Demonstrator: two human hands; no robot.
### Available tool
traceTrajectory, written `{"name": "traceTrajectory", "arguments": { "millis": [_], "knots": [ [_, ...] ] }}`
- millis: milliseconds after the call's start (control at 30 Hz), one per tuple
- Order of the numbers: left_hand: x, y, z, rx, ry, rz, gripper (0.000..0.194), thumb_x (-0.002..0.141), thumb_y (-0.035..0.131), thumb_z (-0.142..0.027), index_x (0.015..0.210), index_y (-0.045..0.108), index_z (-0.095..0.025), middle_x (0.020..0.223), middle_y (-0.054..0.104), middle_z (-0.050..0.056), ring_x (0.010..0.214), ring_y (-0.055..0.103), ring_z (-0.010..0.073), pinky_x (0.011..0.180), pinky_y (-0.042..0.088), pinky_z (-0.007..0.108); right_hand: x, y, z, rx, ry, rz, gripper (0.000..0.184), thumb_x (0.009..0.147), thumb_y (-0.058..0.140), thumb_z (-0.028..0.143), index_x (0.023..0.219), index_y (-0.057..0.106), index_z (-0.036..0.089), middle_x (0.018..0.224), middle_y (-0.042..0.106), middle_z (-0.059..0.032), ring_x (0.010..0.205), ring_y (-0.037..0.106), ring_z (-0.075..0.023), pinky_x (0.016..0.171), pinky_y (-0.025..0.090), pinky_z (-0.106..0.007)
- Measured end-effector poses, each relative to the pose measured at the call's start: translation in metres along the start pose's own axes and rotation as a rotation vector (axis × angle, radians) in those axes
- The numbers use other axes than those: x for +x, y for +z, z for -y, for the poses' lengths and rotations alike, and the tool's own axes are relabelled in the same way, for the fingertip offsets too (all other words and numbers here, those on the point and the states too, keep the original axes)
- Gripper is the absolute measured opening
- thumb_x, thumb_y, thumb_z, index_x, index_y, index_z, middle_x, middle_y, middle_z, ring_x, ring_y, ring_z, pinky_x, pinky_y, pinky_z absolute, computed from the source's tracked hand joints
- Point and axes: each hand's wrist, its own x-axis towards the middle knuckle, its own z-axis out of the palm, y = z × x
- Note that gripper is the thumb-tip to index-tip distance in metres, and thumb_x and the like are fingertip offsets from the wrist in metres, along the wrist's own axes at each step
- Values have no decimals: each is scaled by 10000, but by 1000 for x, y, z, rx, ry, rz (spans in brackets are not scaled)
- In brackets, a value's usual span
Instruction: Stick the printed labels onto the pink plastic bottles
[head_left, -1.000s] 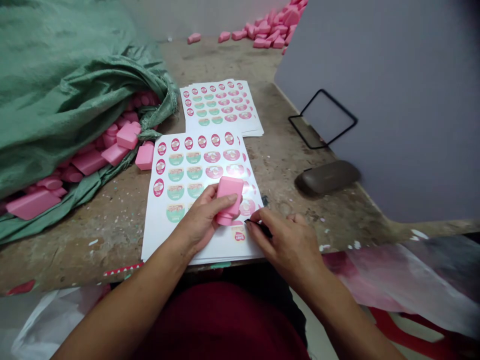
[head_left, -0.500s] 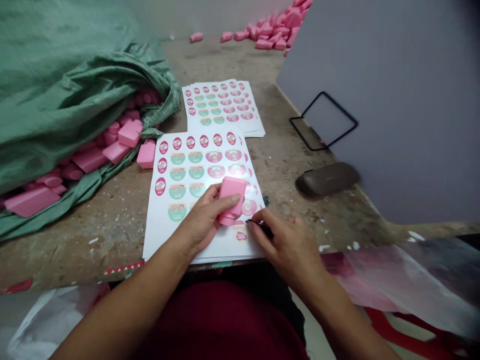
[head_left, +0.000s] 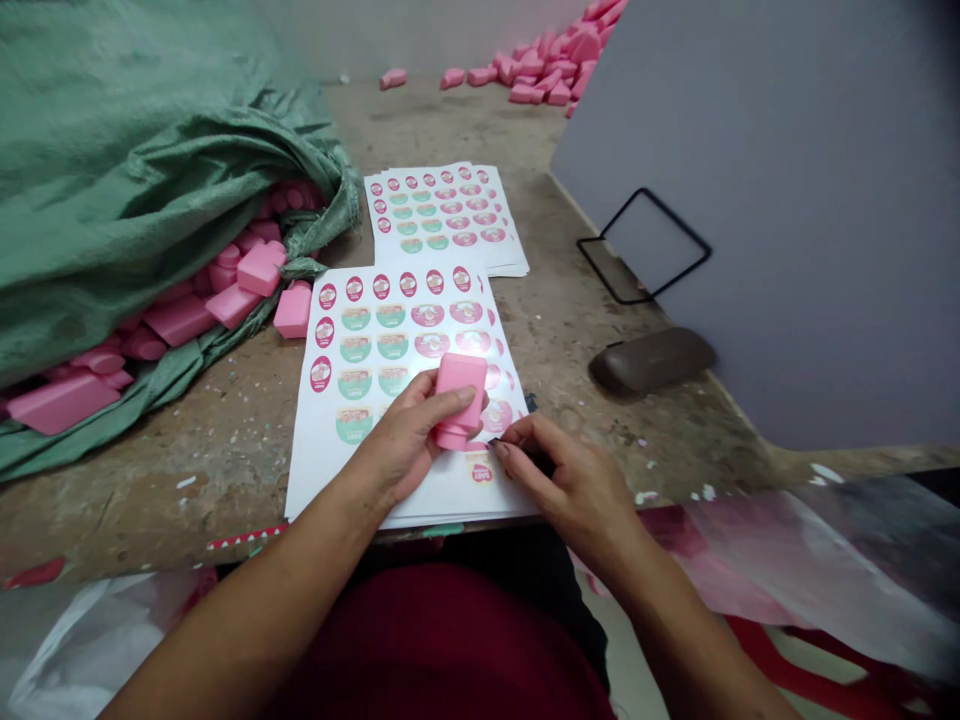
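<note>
Left hand (head_left: 415, 425) holds pink bottle (head_left: 460, 385) over sticker sheet (head_left: 322, 475); right hand (head_left: 574, 472) pinches small dark tool (head_left: 493, 442).
Bottle's neck points toward the person, probably keeping it near the tool. Sheet lies flat at the surface's (head_left: 566, 300) near edge, presumably for easy reach.

Bottle (head_left: 460, 378): smooth plastic, matt. Sticker sheet (head_left: 326, 485): smooth paper, glossy sheen. Sack (head_left: 187, 150): woven cloth look, creased, frayed at mouth. Table (head_left: 442, 125): worn, rough, wood-like. Case (head_left: 652, 362): smooth, dull sheen. Panel (head_left: 825, 220): smooth, matt.
</note>
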Motion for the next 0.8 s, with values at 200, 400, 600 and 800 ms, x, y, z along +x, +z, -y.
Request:
{"name": "traceTrajectory", "arguments": {
  "millis": [200, 400, 600, 800],
  "knots": [
    [0, 0, -3, -68, -16, -11, 246, 852, 637, -195, 1079, 602, -107, 986, 693, 121, 915, 681, 204, 801, 549, 319, -3, 5, 2, -269, -194, -159, 164, 904, 526, 299, 806, 622, 211, 670, 692, 5, 506, 447, -146, 641, 276, -322],
    [-1, 0, 0, -57, 28, -2, 258, 819, 655, -164, 1062, 586, -116, 995, 704, 123, 821, 696, 186, 714, 548, 284, 5, 4, 6, 85, 15, -58, 248, 827, 586, 415, 685, 589, 212, 613, 627, -1, 522, 446, -135, 600, 289, -302],
    [-2, 0, 1, -7, 45, -48, 235, 796, 677, -155, 1001, 563, -139, 913, 686, 83, 806, 685, 175, 702, 542, 281, 9, -17, 5, 785, 384, -76, 343, 684, 711, 506, 640, 535, 215, 534, 440, 58, 476, 360, -93, 460, 253, -236],
    [-10, 4, 4, -4, 106, 73, 426, 834, 711, -351, 1200, 548, -206, 1074, 666, 67, 912, 655, 166, 773, 524, 267, 20, -34, 26, 777, 253, -82, 241, 688, 709, 438, 750, 670, 208, 602, 541, 24, 562, 462, -123, 515, 352, -243]
  ]
}}
